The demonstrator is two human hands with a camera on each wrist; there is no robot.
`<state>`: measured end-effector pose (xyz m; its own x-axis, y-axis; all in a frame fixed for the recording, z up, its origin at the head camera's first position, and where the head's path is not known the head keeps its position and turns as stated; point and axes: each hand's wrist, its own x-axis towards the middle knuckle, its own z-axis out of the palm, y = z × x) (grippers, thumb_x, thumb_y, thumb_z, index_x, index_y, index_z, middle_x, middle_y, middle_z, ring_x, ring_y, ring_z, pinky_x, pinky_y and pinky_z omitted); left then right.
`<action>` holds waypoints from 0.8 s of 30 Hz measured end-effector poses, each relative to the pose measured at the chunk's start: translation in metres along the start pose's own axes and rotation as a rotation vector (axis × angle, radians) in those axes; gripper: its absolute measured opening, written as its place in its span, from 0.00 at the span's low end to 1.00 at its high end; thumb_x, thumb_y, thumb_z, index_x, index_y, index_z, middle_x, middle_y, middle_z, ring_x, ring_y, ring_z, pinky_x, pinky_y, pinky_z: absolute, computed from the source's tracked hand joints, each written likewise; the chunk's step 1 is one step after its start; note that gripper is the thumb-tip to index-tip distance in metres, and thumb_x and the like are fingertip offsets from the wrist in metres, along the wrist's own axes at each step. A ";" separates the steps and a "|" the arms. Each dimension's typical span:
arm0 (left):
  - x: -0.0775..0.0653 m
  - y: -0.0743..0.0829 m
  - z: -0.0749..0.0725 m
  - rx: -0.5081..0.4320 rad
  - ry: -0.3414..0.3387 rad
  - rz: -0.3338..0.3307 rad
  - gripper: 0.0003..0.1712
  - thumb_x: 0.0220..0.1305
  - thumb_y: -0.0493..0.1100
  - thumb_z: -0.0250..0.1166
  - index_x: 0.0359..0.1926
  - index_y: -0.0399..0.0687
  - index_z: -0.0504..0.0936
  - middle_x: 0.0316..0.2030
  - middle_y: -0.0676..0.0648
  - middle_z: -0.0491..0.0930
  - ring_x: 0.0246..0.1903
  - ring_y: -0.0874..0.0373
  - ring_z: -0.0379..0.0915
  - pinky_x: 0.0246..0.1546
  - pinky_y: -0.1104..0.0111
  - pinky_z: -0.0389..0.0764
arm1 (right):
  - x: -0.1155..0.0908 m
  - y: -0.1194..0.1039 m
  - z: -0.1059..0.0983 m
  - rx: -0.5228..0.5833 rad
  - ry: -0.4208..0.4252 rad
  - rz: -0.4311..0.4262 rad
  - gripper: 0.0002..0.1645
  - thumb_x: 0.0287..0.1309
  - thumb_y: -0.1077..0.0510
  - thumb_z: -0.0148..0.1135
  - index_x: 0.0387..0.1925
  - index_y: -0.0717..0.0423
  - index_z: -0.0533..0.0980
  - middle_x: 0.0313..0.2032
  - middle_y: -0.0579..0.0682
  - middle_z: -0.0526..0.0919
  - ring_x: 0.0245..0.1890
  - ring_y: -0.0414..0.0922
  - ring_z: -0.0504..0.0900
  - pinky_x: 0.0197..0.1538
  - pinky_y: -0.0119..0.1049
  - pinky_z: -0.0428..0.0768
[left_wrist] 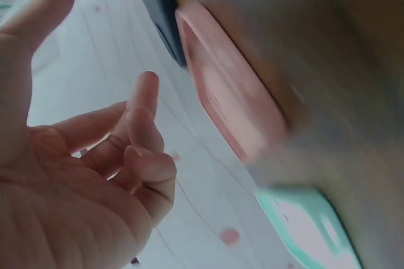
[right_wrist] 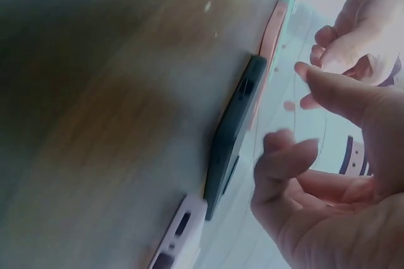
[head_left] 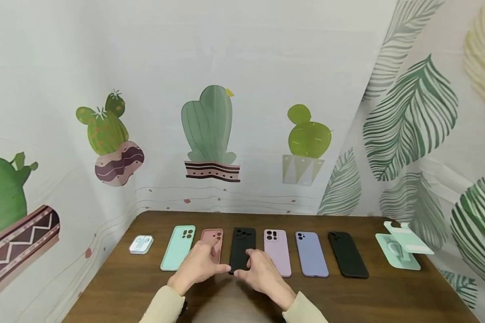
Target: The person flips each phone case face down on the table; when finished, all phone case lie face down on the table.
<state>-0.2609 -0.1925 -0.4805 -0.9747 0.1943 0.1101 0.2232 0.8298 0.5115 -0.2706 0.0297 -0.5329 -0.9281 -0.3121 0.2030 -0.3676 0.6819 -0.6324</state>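
Note:
In the head view, phone cases lie in a row on the brown table. My left hand [head_left: 200, 264] hovers over the near part of a pink phone case [head_left: 217, 235], its fingers loosely bent and holding nothing. Beside it, my right hand [head_left: 262, 271] is over the near right edge of a black phone case [head_left: 239, 244] with a raised camera surround. Its fingers are loosely curled, and the right wrist view shows a gap between them and the black case [right_wrist: 230, 136]. The two thumbs point toward each other. My left hand partly covers the pink case.
A mint case [head_left: 177, 251] and a small clear-lidded earphone box [head_left: 141, 244] lie to the left. Rightward are a pale lilac case [head_left: 279, 253], a periwinkle case [head_left: 312, 255], another black case [head_left: 348, 255] and a mint folding phone stand [head_left: 404, 251]. A printed curtain [head_left: 258, 67] hangs behind.

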 end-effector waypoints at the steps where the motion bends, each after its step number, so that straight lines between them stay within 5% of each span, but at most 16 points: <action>1: -0.001 -0.005 -0.003 0.010 0.009 -0.007 0.41 0.47 0.60 0.89 0.52 0.35 0.86 0.33 0.49 0.80 0.35 0.58 0.73 0.34 0.65 0.75 | 0.001 -0.002 0.003 -0.001 0.012 -0.009 0.45 0.57 0.43 0.82 0.62 0.74 0.79 0.31 0.45 0.82 0.34 0.43 0.80 0.41 0.44 0.82; 5: -0.005 -0.026 -0.015 0.051 0.038 -0.027 0.53 0.41 0.59 0.91 0.64 0.34 0.83 0.38 0.48 0.85 0.42 0.56 0.76 0.40 0.62 0.79 | 0.006 -0.019 0.012 -0.009 0.028 -0.025 0.46 0.56 0.40 0.83 0.62 0.72 0.80 0.38 0.51 0.83 0.37 0.46 0.80 0.42 0.46 0.82; 14: -0.004 -0.052 -0.034 0.149 -0.017 -0.064 0.58 0.37 0.62 0.92 0.66 0.33 0.83 0.39 0.49 0.84 0.47 0.52 0.75 0.44 0.57 0.81 | 0.015 -0.075 0.012 -0.092 -0.019 0.023 0.44 0.46 0.45 0.89 0.57 0.71 0.83 0.43 0.56 0.83 0.49 0.53 0.78 0.48 0.46 0.83; 24: 0.004 -0.062 -0.029 0.179 -0.049 -0.034 0.50 0.35 0.58 0.93 0.59 0.37 0.88 0.38 0.50 0.85 0.46 0.52 0.75 0.52 0.55 0.81 | 0.035 -0.077 0.040 -0.149 -0.004 -0.001 0.38 0.42 0.45 0.92 0.46 0.66 0.86 0.39 0.56 0.83 0.41 0.53 0.76 0.43 0.50 0.81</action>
<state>-0.2792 -0.2587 -0.4872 -0.9812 0.1860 0.0512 0.1920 0.9152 0.3543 -0.2726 -0.0598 -0.5073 -0.9274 -0.3155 0.2008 -0.3739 0.7719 -0.5141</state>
